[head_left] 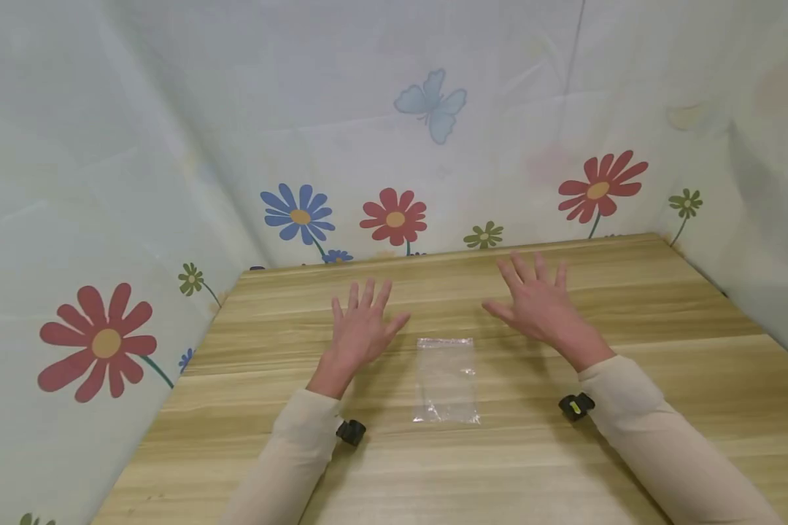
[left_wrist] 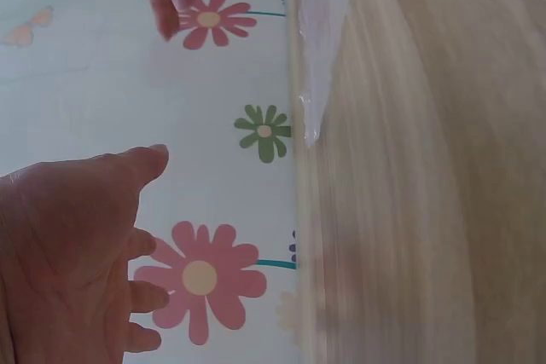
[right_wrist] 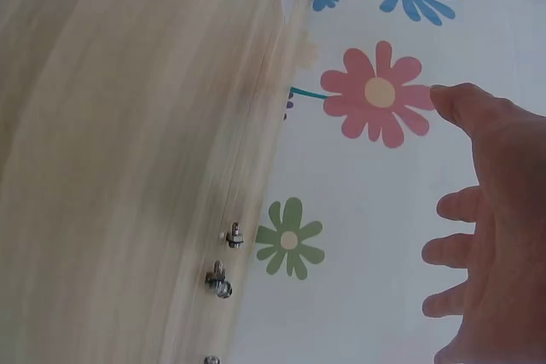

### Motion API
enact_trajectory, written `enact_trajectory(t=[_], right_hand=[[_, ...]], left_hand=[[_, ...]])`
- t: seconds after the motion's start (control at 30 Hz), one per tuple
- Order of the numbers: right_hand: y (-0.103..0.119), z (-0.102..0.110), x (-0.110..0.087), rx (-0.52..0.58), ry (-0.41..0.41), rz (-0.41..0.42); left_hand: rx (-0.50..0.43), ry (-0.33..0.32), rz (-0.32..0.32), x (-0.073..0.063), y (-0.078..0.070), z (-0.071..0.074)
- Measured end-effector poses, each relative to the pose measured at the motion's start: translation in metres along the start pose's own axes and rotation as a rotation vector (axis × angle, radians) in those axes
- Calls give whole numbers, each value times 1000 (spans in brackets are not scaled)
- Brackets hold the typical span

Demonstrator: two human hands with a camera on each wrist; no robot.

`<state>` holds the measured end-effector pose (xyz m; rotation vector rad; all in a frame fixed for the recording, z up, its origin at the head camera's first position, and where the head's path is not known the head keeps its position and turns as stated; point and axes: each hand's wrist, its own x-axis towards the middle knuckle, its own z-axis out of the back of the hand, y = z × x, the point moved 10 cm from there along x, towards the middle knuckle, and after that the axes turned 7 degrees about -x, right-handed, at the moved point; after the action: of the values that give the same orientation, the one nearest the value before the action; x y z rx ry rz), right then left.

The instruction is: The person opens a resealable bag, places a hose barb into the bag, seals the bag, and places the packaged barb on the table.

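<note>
A clear zip-top plastic bag (head_left: 446, 380) lies flat on the wooden table between the two forearms. The left hand (head_left: 361, 332) is held palm down over the table, up and left of the bag, with fingers spread and nothing in them. On the other side, the right hand (head_left: 538, 302) is spread the same way, touching no object. Small shiny metal pieces, like bolts or screws (right_wrist: 219, 280), stand on the table in the right wrist view. Their exact kind is too small to tell, and the head view does not show them.
The wooden table (head_left: 236, 415) reaches back to a white curtain (head_left: 341, 138) printed with flowers and a butterfly, which also hangs along both sides. A black wrist camera (head_left: 351, 432) sits at the left cuff, and another wrist camera (head_left: 575, 407) at the right.
</note>
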<state>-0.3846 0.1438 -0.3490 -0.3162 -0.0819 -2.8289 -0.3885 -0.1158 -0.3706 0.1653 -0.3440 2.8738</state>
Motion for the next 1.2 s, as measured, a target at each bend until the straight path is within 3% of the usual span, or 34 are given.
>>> enact_trajectory(t=[0.3, 0.57, 0.8, 0.97, 1.2], right_hand=[[20, -2, -1, 3, -7, 58], [33, -10, -4, -42, 25, 101], [54, -17, -9, -34, 51, 202], [71, -30, -16, -30, 114, 322], [82, -45, -25, -13, 282, 389]], left_hand=[[-3, 51, -59, -12, -19, 1], [-7, 182, -153, -29, -45, -27], [14, 306, -196, -41, -58, -34], [57, 424, -250, -53, -67, -40], [64, 482, -274, -59, -72, -44]])
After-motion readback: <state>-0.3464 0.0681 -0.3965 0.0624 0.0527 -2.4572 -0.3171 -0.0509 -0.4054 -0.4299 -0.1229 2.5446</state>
